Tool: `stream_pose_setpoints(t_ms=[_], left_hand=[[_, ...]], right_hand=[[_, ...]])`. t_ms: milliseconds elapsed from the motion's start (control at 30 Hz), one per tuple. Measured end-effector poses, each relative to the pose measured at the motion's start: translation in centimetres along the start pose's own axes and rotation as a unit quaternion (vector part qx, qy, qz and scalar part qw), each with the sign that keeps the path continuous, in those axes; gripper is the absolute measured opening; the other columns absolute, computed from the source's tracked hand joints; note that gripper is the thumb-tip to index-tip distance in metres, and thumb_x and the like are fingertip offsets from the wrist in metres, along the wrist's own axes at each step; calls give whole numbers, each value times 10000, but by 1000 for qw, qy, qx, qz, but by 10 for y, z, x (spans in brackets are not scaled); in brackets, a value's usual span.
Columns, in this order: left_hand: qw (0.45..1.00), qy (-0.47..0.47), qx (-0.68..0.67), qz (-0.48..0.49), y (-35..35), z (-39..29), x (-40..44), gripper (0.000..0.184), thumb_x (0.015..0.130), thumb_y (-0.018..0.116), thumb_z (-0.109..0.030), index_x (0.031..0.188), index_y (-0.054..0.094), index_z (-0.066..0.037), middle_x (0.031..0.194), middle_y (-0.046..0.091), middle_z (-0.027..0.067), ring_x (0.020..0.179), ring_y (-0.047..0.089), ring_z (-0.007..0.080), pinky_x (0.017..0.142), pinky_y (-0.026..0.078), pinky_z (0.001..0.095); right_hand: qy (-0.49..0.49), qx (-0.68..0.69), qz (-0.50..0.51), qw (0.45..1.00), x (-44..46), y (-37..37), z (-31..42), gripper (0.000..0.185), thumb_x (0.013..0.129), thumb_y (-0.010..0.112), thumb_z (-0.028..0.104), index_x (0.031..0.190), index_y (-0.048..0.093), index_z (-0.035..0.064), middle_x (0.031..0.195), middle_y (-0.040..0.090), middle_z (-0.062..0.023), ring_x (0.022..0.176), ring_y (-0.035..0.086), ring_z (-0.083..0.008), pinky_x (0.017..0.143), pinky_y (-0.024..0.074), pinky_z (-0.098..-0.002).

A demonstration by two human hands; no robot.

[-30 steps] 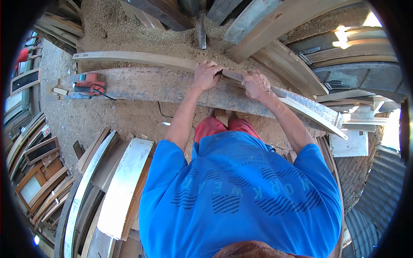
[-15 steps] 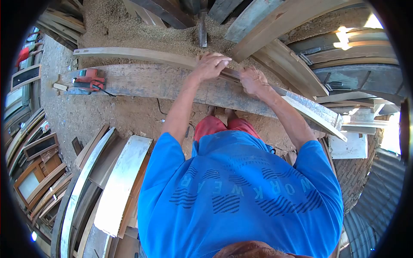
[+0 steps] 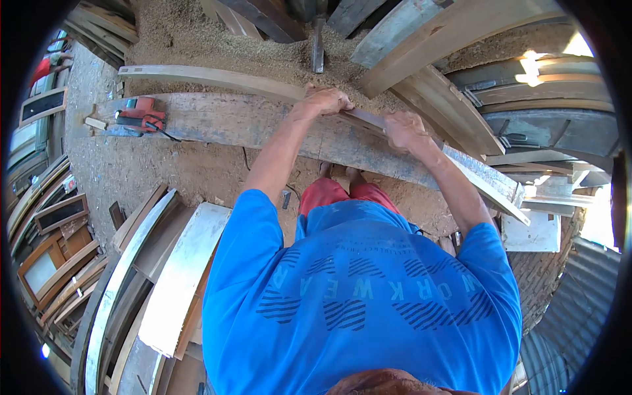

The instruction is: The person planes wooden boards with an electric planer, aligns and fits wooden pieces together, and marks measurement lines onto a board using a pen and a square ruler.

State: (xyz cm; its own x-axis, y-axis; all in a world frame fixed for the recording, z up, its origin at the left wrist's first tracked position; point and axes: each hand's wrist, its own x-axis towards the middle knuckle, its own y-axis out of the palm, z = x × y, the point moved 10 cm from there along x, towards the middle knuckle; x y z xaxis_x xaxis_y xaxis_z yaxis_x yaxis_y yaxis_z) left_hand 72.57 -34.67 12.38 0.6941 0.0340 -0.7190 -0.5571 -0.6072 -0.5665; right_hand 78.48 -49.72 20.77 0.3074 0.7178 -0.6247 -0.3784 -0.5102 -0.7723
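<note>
A long, narrow wooden piece (image 3: pixel 217 76) runs along the far edge of a wide, worn plank (image 3: pixel 230 122). My left hand (image 3: pixel 322 102) is bent over this piece near the middle, its fingers closed on the far edge. Further right, my right hand (image 3: pixel 405 130) is curled round the same piece, knuckles up. Between the two hands a short stretch of the wood shows, with a pale, shiny top face. The fingertips of both hands are partly hidden. On the plank's left part lies a red and black power tool (image 3: pixel 141 116) with a dark cord.
Sawdust (image 3: pixel 217 46) covers the ground beyond the plank. Thick boards (image 3: pixel 454 39) lean at the upper right. More boards (image 3: pixel 184 276) are stacked at the lower left, near wooden frames (image 3: pixel 49 270). A person in red (image 3: pixel 43 69) is partly visible at the far left.
My left hand first came off the wood, lifted and open-looking, then went down on it again slightly further right. My right hand has shifted right along the piece. The view has moved slightly.
</note>
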Motion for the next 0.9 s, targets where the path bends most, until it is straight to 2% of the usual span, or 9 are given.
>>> stream_pose_setpoints(t_ms=[200,300,400,500,600,700,800,833,900], left_hand=[[999,-14,30,-9,-1,2,-2,394,996,461,-629,1262,684,-443,1397,635,-56,1384,497,254,1127,249,561],[999,27,36,-25,-5,-1,-7,438,1005,434,-632,1325,644,-419,1409,632,-32,1360,523,257,1104,260,492],[994,43,3,-101,-4,6,-1,475,1028,405,-593,1413,574,-372,1427,621,13,1337,544,268,1102,256,462],[991,53,-6,-125,0,11,4,509,1047,373,-553,1475,513,-316,1435,612,61,1337,543,280,1109,250,464],[988,42,-6,-147,1,14,3,503,1056,352,-537,1467,514,-296,1422,618,82,1331,548,288,1110,258,482],[995,22,9,-100,0,14,5,511,1058,340,-529,1462,503,-264,1420,616,99,1329,546,298,1114,269,500],[991,31,13,-132,2,13,12,523,1055,329,-540,1454,497,-247,1404,625,108,1328,543,323,1097,291,509],[990,45,-4,-130,1,12,8,542,1040,430,-518,1504,437,-237,1426,612,89,1342,528,349,1146,255,550],[965,85,-51,-241,-16,0,-18,609,1012,532,-488,1538,382,-220,1445,596,77,1349,517,369,1182,235,558]], right_hand=[[21,7,-17,1000,9,-4,9,228,847,604,106,1026,725,32,1024,744,-198,1018,722,-361,863,580,-462],[-4,-13,1,1000,7,-11,10,208,849,595,101,999,727,44,1020,748,-173,1010,724,-347,850,580,-449],[-16,-53,-11,998,1,-26,21,186,859,595,123,968,734,66,1004,751,-155,993,727,-340,836,582,-440],[-54,-23,-125,990,-2,-31,23,172,777,634,132,899,735,67,914,730,-176,897,709,-394,791,575,-487],[-84,55,-173,980,-5,-31,13,192,814,631,160,949,735,71,893,725,-169,890,702,-400,810,564,-494],[45,-70,-21,996,-16,-74,-1,263,878,626,253,1017,725,53,890,716,-199,923,703,-394,869,535,-507],[-56,51,-142,987,-52,-135,-15,408,943,606,398,1077,707,25,889,700,-254,948,708,-382,847,542,-493],[-37,67,-147,986,-52,-134,-30,467,961,590,442,1114,696,13,931,704,-262,933,713,-368,824,550,-478],[-3,96,-156,983,-43,-112,-60,585,996,557,530,1189,676,-10,1015,711,-277,905,723,-339,780,565,-449]])
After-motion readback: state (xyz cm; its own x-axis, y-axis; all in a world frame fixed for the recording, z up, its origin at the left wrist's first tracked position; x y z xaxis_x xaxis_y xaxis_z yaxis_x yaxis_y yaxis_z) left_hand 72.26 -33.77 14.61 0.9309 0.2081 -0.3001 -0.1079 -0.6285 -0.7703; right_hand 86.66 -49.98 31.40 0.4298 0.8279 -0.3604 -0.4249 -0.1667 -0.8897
